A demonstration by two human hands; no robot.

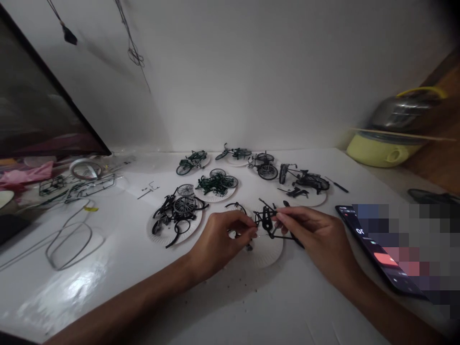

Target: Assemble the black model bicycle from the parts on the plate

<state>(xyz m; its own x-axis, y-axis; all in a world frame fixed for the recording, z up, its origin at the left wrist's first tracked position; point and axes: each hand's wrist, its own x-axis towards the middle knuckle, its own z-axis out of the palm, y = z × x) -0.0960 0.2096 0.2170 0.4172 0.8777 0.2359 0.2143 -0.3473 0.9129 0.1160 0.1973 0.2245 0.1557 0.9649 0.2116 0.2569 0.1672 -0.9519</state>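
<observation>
Between my hands is a black miniature bicycle frame (266, 219), raised above a white paper plate (268, 254). My left hand (224, 235) pinches at its left end with thumb and forefinger; any small part between those fingertips is too small to make out. On the other side, my right hand (314, 232) grips the frame's upper right between thumb and fingers. Some black parts (235, 207) show on the plate behind my left hand, partly hidden by it. To the left, another paper plate (153, 235) carries black wheels (185, 205) and curved black pieces.
Several miniature bicycles, such as a dark green one (215, 184), lie on plates toward the wall. A small screwdriver (338, 184) and a lit phone (381, 254) are at right. Left are a looped cable (68, 239) and part sprues (91, 184). A yellow-green pot (373, 148) stands back right.
</observation>
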